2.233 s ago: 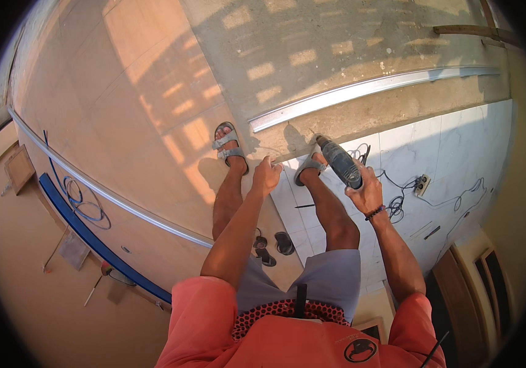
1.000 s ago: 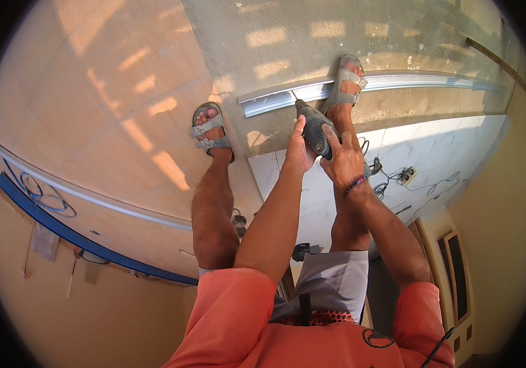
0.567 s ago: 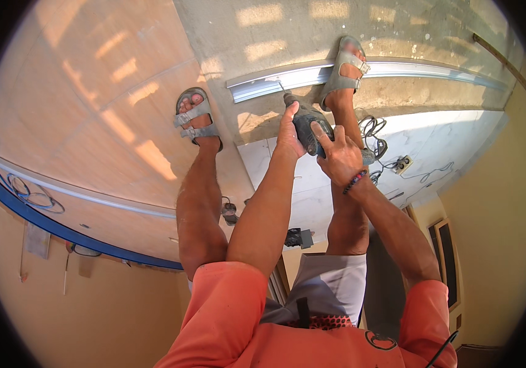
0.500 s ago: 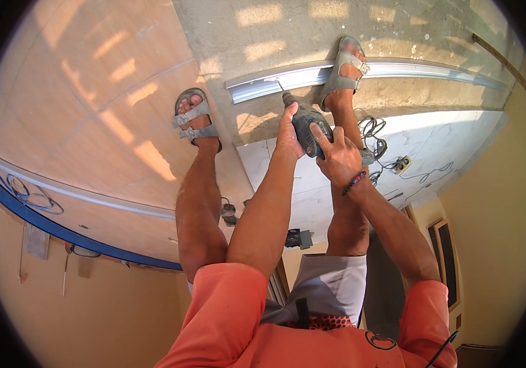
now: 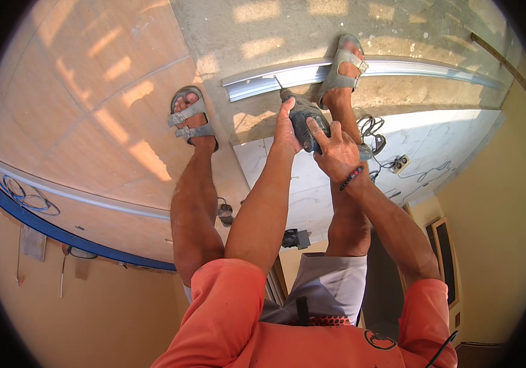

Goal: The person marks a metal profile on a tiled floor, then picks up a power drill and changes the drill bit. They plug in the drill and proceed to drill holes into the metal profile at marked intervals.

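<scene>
A dark power drill [image 5: 307, 122] is held between both my hands, its bit pointing away from me at a long silvery metal profile [image 5: 253, 86]. My left hand [image 5: 287, 127] is closed round the drill's front body from the left. My right hand [image 5: 337, 152] grips it at the rear, with fingers lying over the top; the handle is partly hidden beneath. The bit's tip appears at the profile's channel near its left end; whether it touches I cannot tell. My right sandalled foot [image 5: 344, 67] rests across the profile, and my left foot [image 5: 193, 116] stands on the tan boards.
Coiled black cable [image 5: 370, 127] and a socket block [image 5: 401, 164] lie on white marbled panels [image 5: 441, 138] at right. A blue beam [image 5: 72, 230] runs along the left, near another cable coil [image 5: 26, 193]. A small black-and-grey object [image 5: 296, 238] lies between my legs.
The view has shifted slightly, so the boards and my left foot sit a little further left. Both hands keep their hold on the drill, and the profile stays under my right foot.
</scene>
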`<state>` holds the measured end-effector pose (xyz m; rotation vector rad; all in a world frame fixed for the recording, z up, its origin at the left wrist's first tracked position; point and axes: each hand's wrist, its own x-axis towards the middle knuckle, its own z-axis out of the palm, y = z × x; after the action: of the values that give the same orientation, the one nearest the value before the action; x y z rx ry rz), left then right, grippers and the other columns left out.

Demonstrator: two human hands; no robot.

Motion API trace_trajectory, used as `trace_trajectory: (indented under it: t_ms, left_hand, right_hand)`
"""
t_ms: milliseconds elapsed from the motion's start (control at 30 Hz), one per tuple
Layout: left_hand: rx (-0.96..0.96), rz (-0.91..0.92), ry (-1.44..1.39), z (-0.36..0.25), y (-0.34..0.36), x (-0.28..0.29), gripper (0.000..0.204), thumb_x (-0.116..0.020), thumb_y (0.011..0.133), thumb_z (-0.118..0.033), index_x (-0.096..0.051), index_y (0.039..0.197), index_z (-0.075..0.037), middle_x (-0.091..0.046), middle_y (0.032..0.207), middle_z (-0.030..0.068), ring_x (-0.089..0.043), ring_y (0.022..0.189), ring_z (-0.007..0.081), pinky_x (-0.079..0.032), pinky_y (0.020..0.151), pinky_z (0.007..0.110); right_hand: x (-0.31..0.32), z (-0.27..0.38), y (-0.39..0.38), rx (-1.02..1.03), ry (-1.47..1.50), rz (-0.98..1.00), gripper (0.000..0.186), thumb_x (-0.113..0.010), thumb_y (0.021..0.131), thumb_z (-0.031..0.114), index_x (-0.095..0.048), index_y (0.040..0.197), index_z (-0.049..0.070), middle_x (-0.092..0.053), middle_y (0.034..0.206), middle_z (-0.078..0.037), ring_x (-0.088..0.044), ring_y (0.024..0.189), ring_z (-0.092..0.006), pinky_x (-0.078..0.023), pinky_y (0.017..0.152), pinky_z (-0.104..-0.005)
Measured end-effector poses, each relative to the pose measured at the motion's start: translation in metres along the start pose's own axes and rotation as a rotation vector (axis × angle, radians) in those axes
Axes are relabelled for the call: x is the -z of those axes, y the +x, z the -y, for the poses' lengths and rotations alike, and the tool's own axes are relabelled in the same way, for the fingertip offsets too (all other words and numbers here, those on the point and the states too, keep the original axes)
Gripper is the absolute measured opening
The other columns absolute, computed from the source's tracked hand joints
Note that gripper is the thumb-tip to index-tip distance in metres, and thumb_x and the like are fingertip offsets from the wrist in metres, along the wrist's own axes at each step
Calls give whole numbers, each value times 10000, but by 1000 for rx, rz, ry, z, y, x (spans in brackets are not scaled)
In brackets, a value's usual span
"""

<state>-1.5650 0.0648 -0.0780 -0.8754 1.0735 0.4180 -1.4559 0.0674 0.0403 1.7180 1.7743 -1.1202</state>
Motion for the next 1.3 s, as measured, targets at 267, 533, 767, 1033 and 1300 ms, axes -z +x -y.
trace_trajectory:
  t_ms: [267, 533, 767, 1033, 1300]
  left_hand:
    - [17, 36, -18, -3, 1, 1, 540, -610, 804, -487, -608, 1065, -15, -668, 962, 143, -656, 865, 294, -539, 827, 433]
    - [-1, 60, -1, -2, -3, 4, 543, -600, 801, -491, -608, 1072, -20, -667, 965, 141, -656, 865, 294, -539, 823, 441]
    - [13, 30, -32, 0, 0, 9, 506, -618, 795, -474, -596, 1053, -40, -661, 945, 131, -656, 839, 293, -547, 796, 452]
    - [-34, 75, -6, 1, -1, 12, 516, -606, 800, -476, -589, 1058, -30, -658, 943, 144, -656, 837, 295, -552, 789, 444]
    - [31, 66, -53, -9, -7, -1, 522, -606, 778, -490, -598, 1035, -36, -664, 944, 147, -658, 837, 300, -550, 794, 437]
  right_hand:
    - [2, 2, 2, 15, -18, -6, 775, -687, 708, 100, -413, 1418, 249, -475, 998, -178, -614, 772, -365, -535, 707, -452]
    - [-6, 2, -2, 49, -76, -46, 754, -692, 710, 103, -430, 1402, 247, -474, 991, -156, -605, 752, -343, -529, 700, -433]
    - [-13, 3, -6, 59, -104, -71, 749, -694, 708, 103, -435, 1395, 255, -470, 986, -146, -598, 747, -329, -526, 693, -422]
    - [-16, 4, -7, 68, -122, -99, 752, -692, 708, 102, -433, 1395, 261, -466, 975, -139, -596, 747, -318, -520, 689, -408]
    - [-3, 12, 11, 68, -204, -32, 646, -621, 776, 85, -436, 1384, 205, -482, 994, -171, -622, 735, -334, -535, 638, -423]
